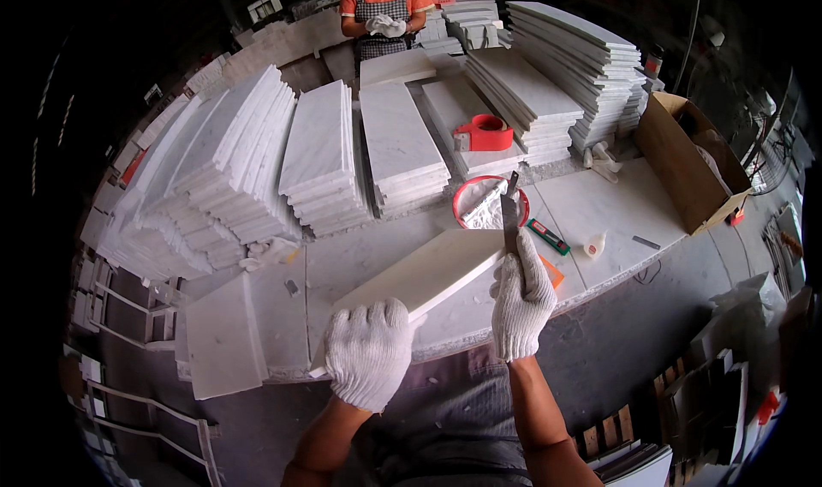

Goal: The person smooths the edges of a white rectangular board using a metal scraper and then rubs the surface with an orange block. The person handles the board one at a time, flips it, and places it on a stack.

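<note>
Pale oblong stone slab (432,268) is being clamped by white-gloved left grip (368,348), seven o'clock; flat grey blade (510,219) by white-gloved right grip (523,303), four o'clock.

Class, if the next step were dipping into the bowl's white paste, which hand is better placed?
Probably the right hand: it holds a flat blade close beside the red-rimmed bowl. The left hand is farther away, gripping the white slab.
</note>
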The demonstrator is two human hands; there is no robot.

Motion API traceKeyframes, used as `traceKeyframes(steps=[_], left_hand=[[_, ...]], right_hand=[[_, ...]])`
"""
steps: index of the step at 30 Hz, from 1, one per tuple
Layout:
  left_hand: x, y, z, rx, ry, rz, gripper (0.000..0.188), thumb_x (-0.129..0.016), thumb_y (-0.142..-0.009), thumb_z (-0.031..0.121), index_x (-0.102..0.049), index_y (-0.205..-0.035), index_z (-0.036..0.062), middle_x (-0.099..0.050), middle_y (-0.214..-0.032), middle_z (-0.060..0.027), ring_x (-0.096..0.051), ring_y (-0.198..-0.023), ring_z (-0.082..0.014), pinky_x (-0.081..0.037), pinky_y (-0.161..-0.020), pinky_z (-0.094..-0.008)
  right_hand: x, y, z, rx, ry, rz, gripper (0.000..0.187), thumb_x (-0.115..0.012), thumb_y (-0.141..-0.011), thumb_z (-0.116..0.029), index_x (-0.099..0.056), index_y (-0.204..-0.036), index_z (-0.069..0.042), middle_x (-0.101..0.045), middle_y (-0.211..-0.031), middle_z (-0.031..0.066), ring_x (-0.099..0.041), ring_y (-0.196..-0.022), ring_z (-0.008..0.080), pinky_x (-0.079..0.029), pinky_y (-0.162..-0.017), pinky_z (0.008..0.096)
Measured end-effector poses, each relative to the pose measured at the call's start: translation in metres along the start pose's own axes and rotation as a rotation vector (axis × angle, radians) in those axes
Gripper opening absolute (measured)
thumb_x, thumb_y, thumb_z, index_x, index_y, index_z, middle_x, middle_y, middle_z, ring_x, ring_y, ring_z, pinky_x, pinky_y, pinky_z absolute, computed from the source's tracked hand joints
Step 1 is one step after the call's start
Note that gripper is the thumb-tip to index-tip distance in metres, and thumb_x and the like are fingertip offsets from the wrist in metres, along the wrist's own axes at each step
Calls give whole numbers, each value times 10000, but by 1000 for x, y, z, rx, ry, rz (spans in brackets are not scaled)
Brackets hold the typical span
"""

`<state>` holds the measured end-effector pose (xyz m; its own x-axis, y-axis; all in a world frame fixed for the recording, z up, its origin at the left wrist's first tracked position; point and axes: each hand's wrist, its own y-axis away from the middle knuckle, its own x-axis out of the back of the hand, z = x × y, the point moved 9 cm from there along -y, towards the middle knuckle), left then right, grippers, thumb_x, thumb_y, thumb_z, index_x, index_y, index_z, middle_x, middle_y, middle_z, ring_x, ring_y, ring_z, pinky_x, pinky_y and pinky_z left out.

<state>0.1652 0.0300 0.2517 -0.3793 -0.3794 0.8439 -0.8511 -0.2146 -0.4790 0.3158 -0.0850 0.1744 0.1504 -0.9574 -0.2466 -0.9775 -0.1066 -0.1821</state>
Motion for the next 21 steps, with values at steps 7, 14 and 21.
traceKeyframes(steps=[7,14,21], left_hand=[[-1,-4,0,30,36,-22,349,-750,-759,358,-506,-751,109,-521,-649,-51,-543,-638,-255,-410,-630,-401],[0,-3,-2,44,25,-42,344,-753,-757,351,-509,-753,108,-533,-660,-52,-550,-649,-254,-414,-639,-402],[1,-5,1,52,56,-30,340,-755,-753,348,-516,-755,106,-547,-667,-56,-554,-657,-260,-417,-645,-401]], right_hand=[[-6,9,-6,204,193,-116,413,-522,-942,44,-562,-1343,-45,-599,-826,11,-494,-633,31,-443,-539,189],[-15,15,-8,51,29,-104,512,-470,-887,138,-539,-1364,-34,-584,-866,12,-506,-702,39,-446,-596,174],[-3,1,-1,2,16,-70,423,-513,-935,51,-550,-1348,-28,-608,-844,18,-513,-645,43,-459,-559,196]])
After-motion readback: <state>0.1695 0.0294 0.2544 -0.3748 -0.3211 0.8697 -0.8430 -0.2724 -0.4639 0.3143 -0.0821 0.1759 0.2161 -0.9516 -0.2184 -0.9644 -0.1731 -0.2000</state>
